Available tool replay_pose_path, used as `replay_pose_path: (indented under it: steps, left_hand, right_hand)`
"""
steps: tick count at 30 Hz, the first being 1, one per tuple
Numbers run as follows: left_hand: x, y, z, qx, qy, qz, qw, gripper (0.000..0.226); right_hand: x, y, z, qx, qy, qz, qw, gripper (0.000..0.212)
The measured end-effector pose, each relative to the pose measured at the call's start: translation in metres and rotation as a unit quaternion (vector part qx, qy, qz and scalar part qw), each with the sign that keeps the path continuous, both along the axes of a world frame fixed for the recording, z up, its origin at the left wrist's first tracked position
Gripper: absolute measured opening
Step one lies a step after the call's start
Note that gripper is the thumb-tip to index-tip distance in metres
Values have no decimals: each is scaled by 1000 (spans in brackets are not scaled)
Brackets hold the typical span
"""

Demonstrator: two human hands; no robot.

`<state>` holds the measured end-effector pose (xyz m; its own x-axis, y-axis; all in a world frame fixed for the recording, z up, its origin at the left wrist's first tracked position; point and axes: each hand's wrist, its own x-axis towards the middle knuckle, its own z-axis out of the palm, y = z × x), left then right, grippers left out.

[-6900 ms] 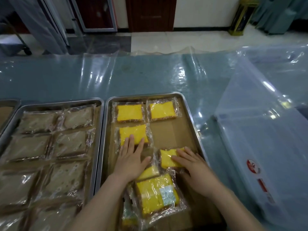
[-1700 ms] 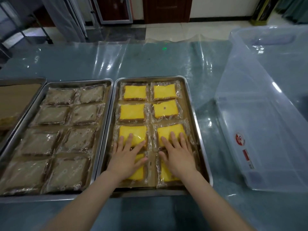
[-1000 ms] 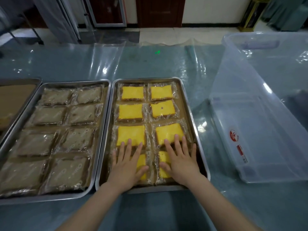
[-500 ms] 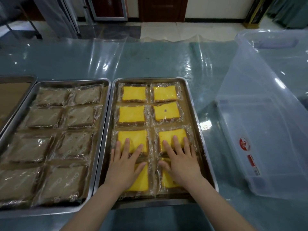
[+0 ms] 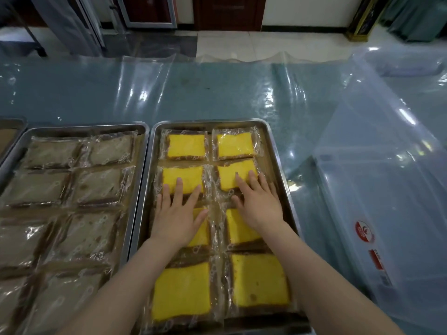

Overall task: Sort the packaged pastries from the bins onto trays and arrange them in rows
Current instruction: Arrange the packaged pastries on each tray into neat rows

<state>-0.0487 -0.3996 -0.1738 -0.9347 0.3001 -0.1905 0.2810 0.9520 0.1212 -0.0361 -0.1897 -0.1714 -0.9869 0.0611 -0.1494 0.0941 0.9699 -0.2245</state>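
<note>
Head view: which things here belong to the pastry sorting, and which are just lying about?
In the job: left hand and right hand, both flat on the yellow pastries; their tray; brown pastries in the neighbouring tray; clear bin.
Lying about: plastic table cover; gold stand; dark door.

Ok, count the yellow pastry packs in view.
8, two columns of four: far row, second row, third row partly under left hand and right hand, near row.
</note>
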Motion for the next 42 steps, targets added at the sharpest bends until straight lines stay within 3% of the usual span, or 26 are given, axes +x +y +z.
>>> replay_pose_path:
  steps: [4, 16, 22, 33, 42]
  left_hand:
    - [-6, 2, -6, -32, -3, -22, 999, 70]
    - [6, -15, 18, 3, 37, -32, 999, 68]
    - [41, -53, 45, 17, 62, -15, 998, 68]
    - [107, -209, 89, 43, 115, 46, 991, 63]
    - [169, -426, 117, 107, 183, 95, 973, 55]
  right_hand:
    - [2, -3, -5, 16, -3, -34, 999, 58]
    - [24, -22, 13, 3, -15, -73, 997, 65]
    - [51, -77, 35, -58, 27, 14, 998, 64]
    - [79, -233, 77, -79, 62, 151, 983, 65]
    - [107, -438, 111, -139, 97, 235, 957, 53]
